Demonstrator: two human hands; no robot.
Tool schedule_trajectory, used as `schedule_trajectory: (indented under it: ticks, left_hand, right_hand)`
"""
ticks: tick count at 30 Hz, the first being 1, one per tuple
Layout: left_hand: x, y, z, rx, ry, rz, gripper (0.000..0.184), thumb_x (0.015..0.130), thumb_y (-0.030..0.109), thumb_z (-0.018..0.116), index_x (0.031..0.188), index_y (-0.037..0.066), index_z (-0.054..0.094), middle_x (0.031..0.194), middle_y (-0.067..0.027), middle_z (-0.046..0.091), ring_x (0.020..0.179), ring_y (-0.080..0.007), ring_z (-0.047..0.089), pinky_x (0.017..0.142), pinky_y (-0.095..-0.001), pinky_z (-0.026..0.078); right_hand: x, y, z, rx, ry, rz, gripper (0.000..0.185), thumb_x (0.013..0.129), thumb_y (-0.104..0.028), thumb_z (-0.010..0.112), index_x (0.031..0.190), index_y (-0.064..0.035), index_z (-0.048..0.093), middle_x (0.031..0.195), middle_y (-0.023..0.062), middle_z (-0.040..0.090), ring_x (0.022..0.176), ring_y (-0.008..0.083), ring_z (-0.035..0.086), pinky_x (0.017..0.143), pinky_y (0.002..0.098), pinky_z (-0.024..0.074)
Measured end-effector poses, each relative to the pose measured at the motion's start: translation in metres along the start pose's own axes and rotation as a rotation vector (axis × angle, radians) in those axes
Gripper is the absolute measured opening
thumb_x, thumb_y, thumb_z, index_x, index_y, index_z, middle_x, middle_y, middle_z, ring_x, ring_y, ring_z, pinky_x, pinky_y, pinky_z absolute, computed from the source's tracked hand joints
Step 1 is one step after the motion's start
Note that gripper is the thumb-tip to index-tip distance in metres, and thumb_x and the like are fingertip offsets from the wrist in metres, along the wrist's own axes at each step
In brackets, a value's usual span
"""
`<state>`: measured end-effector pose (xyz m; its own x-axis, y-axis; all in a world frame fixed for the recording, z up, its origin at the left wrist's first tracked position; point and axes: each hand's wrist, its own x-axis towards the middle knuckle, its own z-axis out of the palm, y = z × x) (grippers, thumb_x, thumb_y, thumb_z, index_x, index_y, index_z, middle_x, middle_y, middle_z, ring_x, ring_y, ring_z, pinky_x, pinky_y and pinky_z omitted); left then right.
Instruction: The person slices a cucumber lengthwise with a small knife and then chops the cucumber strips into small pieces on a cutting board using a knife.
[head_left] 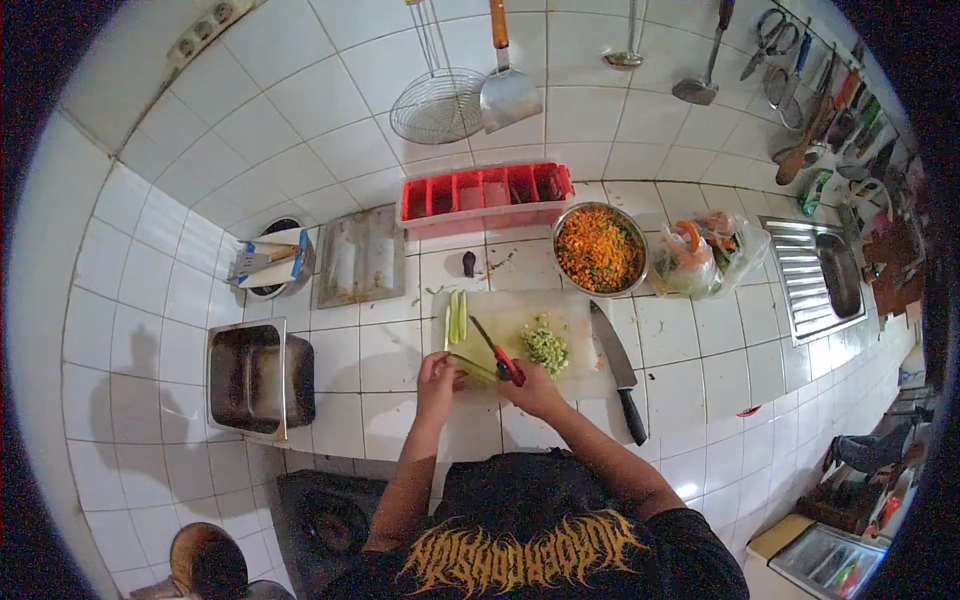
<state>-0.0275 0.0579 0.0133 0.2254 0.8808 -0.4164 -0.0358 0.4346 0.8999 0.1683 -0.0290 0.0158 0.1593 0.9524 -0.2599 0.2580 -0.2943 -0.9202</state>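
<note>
1. Big, spiky yellow letters (525, 560) go across the black shirt (510, 485). They are so twisty that I can't tell what they say.
2. The green pack (816, 192) near the sink (800, 275) is too small and blurry for me to read any words on it.

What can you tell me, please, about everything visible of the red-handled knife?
The red-handled knife has a slim, dark-looking blade, probably metal, and a red handle with some black, perhaps plastic. The right hand grips it, covering part of the handle. It is held over the cutting board, its blade pointing forward and leftward, the tip near the pale green strips. Whether it touches the green piece at the left hand cannot be told.
</note>
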Motion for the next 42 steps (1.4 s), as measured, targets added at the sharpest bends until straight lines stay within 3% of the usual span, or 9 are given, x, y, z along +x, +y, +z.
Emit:
schedule_trajectory:
  ticks: [1, 5, 15, 17, 26, 32, 35, 37, 42]
  left_hand:
    - [-0.001, 0.004, -0.006, 0.104, 0.025, 0.031, 0.024, 0.100, 0.019, 0.062, 0.117, 0.004, 0.057, 0.106, -0.0106, 0.066, 0.092, -0.0193, 0.067, 0.078, -0.0348, 0.056]
    - [-0.007, 0.000, -0.026, 0.080, -0.095, 0.078, 0.022, 0.101, 0.016, 0.062, 0.113, -0.001, 0.057, 0.105, -0.0106, 0.068, 0.095, -0.0190, 0.069, 0.085, -0.0324, 0.056]
    - [-0.022, -0.002, -0.030, 0.165, 0.017, 0.389, 0.025, 0.099, 0.016, 0.066, 0.114, -0.002, 0.058, 0.102, -0.0072, 0.065, 0.093, -0.0131, 0.064, 0.084, -0.0293, 0.054]
    - [-0.026, 0.009, -0.031, 0.389, 0.028, 0.386, 0.026, 0.097, 0.015, 0.067, 0.116, -0.001, 0.058, 0.108, -0.0072, 0.063, 0.100, -0.0144, 0.062, 0.092, -0.0305, 0.052]
    - [-0.024, 0.039, -0.018, 0.728, 0.037, 0.713, 0.023, 0.094, 0.010, 0.067, 0.114, 0.000, 0.062, 0.105, -0.0162, 0.067, 0.093, -0.0247, 0.069, 0.083, -0.0331, 0.057]
    - [-0.026, 0.047, -0.010, 0.701, -0.005, 0.705, 0.020, 0.093, 0.007, 0.068, 0.110, -0.001, 0.062, 0.102, -0.0132, 0.068, 0.090, -0.0202, 0.069, 0.082, -0.0325, 0.058]
    - [-0.024, 0.038, -0.012, 0.723, 0.038, 0.692, 0.020, 0.093, 0.006, 0.068, 0.111, 0.000, 0.062, 0.101, -0.0126, 0.068, 0.090, -0.0195, 0.069, 0.080, -0.0321, 0.058]
    - [-0.020, 0.033, -0.009, 0.694, 0.052, 0.706, 0.022, 0.092, 0.006, 0.068, 0.112, 0.000, 0.062, 0.103, -0.0128, 0.067, 0.089, -0.0198, 0.068, 0.079, -0.0316, 0.059]
    - [-0.030, 0.046, 0.002, 0.723, 0.141, 0.730, 0.025, 0.091, 0.005, 0.069, 0.114, 0.000, 0.063, 0.106, -0.0131, 0.065, 0.087, -0.0211, 0.068, 0.074, -0.0311, 0.059]
  right_hand:
    - [0.003, 0.004, -0.001, 0.052, 0.010, 0.031, 0.031, 0.084, -0.024, 0.076, 0.102, -0.0011, 0.065, 0.071, 0.0034, 0.060, 0.060, 0.0127, 0.054, 0.056, 0.0330, 0.0462]
    - [0.019, 0.017, -0.001, 0.116, 0.045, 0.034, 0.024, 0.093, -0.023, 0.070, 0.104, -0.0026, 0.064, 0.071, 0.0003, 0.058, 0.055, 0.0107, 0.055, 0.051, 0.0303, 0.0470]
    - [0.032, 0.004, 0.007, 0.127, -0.089, 0.112, 0.021, 0.100, -0.023, 0.062, 0.103, -0.0020, 0.061, 0.080, 0.0061, 0.069, 0.052, 0.0118, 0.056, 0.048, 0.0298, 0.0483]
    - [0.031, 0.013, 0.015, 0.127, -0.108, 0.113, 0.020, 0.100, -0.022, 0.062, 0.103, -0.0021, 0.060, 0.080, 0.0066, 0.069, 0.052, 0.0120, 0.056, 0.048, 0.0301, 0.0486]
    - [0.026, 0.000, 0.030, 0.186, -0.057, 0.059, 0.023, 0.100, -0.022, 0.062, 0.106, -0.0009, 0.059, 0.072, 0.0054, 0.061, 0.051, 0.0153, 0.057, 0.049, 0.0337, 0.0496]
    - [0.027, 0.006, 0.038, 0.222, -0.090, 0.126, 0.024, 0.099, -0.024, 0.063, 0.105, -0.0015, 0.059, 0.070, 0.0063, 0.060, 0.053, 0.0165, 0.060, 0.050, 0.0353, 0.0501]
    - [0.026, 0.017, 0.043, 0.114, 0.017, -0.022, 0.026, 0.099, -0.027, 0.064, 0.105, -0.0023, 0.059, 0.069, 0.0070, 0.060, 0.052, 0.0172, 0.059, 0.050, 0.0354, 0.0491]
    - [0.023, 0.009, 0.040, 0.032, 0.026, 0.017, 0.030, 0.095, -0.031, 0.064, 0.107, -0.0030, 0.064, 0.086, 0.0200, 0.069, 0.082, 0.0382, 0.068, 0.074, 0.0482, 0.0527]
    - [0.011, -0.017, 0.029, -0.032, 0.098, -0.031, 0.029, 0.095, -0.031, 0.063, 0.107, -0.0040, 0.064, 0.087, 0.0217, 0.068, 0.082, 0.0408, 0.067, 0.074, 0.0489, 0.0519]
